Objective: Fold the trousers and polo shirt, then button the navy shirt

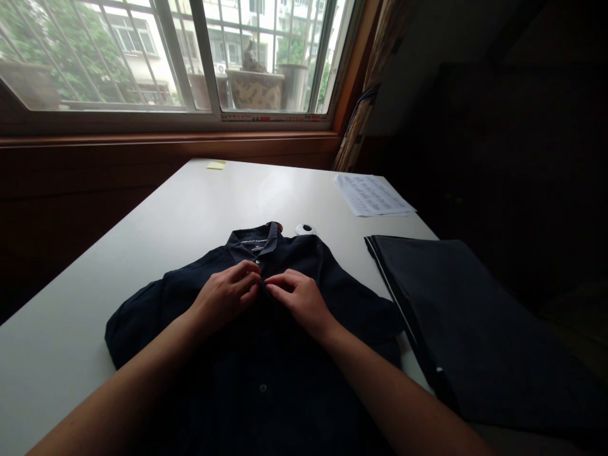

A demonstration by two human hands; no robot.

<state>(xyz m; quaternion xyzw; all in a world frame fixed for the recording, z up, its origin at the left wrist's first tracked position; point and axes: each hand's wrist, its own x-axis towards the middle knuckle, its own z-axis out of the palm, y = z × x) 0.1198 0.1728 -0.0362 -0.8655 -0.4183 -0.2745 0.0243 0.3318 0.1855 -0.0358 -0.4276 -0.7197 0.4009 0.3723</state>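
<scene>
A dark navy shirt (pixel 351 291) lies front up on the white table, its collar (pixel 270 244) pointing away from me. Below the collar, my left hand (pixel 232 288) pinches the front placket with bent fingers. Opposite it, my right hand (pixel 297 294) grips the same strip of cloth between thumb and forefinger. A pale button (pixel 257 261) shows just above my fingertips, and another button (pixel 263 388) sits lower on the front. Whatever small part lies between my fingertips is hidden.
Dark folded cloth (pixel 456 304) lies along the table's right side. Behind the collar is a white round object (pixel 305 229) with a dark centre. Printed sheets (pixel 373 195) and a yellow sticky note (pixel 216 165) lie on the white table (pixel 156 228) at the far end, below a window.
</scene>
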